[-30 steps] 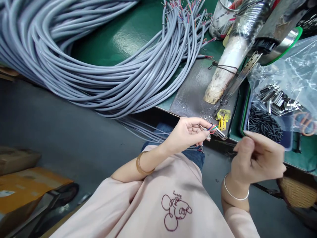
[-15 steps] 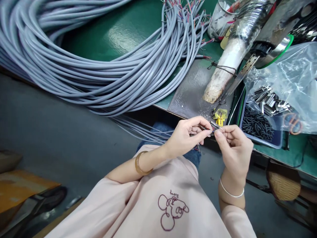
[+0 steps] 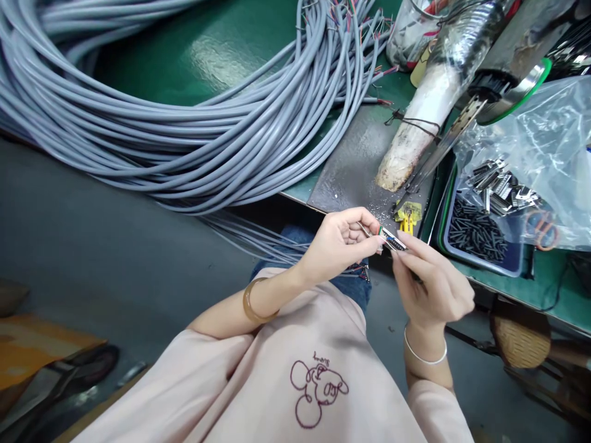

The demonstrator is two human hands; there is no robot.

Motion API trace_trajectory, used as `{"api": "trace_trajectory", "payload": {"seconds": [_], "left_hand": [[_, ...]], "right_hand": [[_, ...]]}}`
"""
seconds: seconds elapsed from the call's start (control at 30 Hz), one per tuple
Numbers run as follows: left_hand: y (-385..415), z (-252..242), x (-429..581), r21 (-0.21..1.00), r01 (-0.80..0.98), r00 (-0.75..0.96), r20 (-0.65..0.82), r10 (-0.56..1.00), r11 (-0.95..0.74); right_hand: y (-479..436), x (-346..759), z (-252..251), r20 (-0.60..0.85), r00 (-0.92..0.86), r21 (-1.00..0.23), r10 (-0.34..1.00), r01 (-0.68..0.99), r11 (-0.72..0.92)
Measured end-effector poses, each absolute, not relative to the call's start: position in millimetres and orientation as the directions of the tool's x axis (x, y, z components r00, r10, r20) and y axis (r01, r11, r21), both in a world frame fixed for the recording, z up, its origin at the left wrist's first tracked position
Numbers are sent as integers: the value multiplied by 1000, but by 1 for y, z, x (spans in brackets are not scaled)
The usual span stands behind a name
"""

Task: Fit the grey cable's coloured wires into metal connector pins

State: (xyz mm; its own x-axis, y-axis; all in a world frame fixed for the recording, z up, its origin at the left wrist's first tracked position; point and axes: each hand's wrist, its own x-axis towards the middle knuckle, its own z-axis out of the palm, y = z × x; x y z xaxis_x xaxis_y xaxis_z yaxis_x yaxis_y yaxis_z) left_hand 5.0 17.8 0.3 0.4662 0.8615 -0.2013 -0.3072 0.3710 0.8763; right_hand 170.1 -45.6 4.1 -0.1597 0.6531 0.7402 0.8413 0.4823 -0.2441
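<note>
Between my two hands is a small metal multi-pin connector (image 3: 393, 239) with black pin rows and thin coloured wires at its left end. My left hand (image 3: 344, 240) pinches that wired end between thumb and fingertips. At the other end, the thumb and index finger of my right hand (image 3: 431, 277) close about the connector's edge; the exact contact is small and partly hidden. Just beyond the hands, at the table edge, sits a yellow clip-like holder (image 3: 407, 216). More connectors with wires (image 3: 362, 271) hang over my lap, below my left hand.
A thick bundle of grey cables (image 3: 221, 141) covers the left of the green table. A wrapped white tube (image 3: 409, 144) points down over a dark mat (image 3: 346, 154). On the right stand a blue tray (image 3: 484, 261) with black sleeves, a bag of connectors (image 3: 501, 187) and orange-handled scissors (image 3: 542, 231).
The connector has turned and shows more of its pin side. My right fingers have shifted from the wire area to the connector's right end and spread wider. My left hand has moved slightly left.
</note>
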Motion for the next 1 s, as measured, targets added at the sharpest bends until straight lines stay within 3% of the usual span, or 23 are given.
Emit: {"api": "trace_trajectory", "payload": {"seconds": [0.07,0.13,0.23,0.3,0.47,0.53,0.67,0.83,1.0], "left_hand": [[17,1,5,873,-292,485,-217,847,391],[17,0,5,871,-294,485,-219,847,394],[18,-1,4,871,-334,437,-195,878,360],[20,-2,3,871,-354,411,-181,893,340],[20,-2,4,902,-319,400,-149,904,290],[18,-3,6,922,-278,391,-146,909,268],[15,-8,13,935,-248,357,-156,921,254],[17,-13,22,959,-248,210,-86,974,138],[21,-11,27,979,-198,137,-11,990,38]], "right_hand": [[-44,172,0,706,-231,-193,670,847,495],[-42,176,-4,729,-147,-233,668,865,445],[-40,180,-5,767,159,-453,622,820,350],[-39,179,-4,746,252,-540,616,770,340],[-38,169,-7,642,144,-567,753,751,339],[-37,165,-12,669,152,-548,727,762,346],[-35,163,-20,747,86,-400,660,850,343],[-30,161,-19,693,133,-509,709,786,350],[-26,161,-13,703,111,-479,703,804,353]]}}
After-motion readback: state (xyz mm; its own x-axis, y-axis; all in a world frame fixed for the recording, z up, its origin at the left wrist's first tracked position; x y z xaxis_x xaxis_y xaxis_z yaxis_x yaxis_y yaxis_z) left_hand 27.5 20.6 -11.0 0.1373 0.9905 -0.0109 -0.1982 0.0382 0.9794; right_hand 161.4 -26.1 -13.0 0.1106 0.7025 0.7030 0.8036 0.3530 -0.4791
